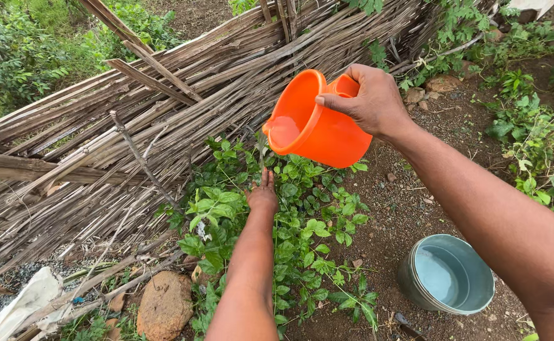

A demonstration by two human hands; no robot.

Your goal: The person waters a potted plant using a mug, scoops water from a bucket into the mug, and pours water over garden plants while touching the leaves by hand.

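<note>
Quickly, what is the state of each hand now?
Left hand: open, holding nothing, under the orange jug.
Right hand: closed on the jug, tilting it.

- Jug [318, 123]: bright orange all over, plain and unpatterned, a paler sheen on the water inside.
- Bucket [447, 275]: dull grey-green metal, with pale blue-grey water inside.
- Plant [302, 233]: fresh green leaves, lighter at the tips.
- Fence [163, 107]: weathered grey-brown sticks in slanting streaks.
- Soil [409, 208]: dark reddish brown, speckled with small pebbles.
- Stone [163, 306]: tan-brown, mottled.
- Sack [24, 303]: off-white.
</note>
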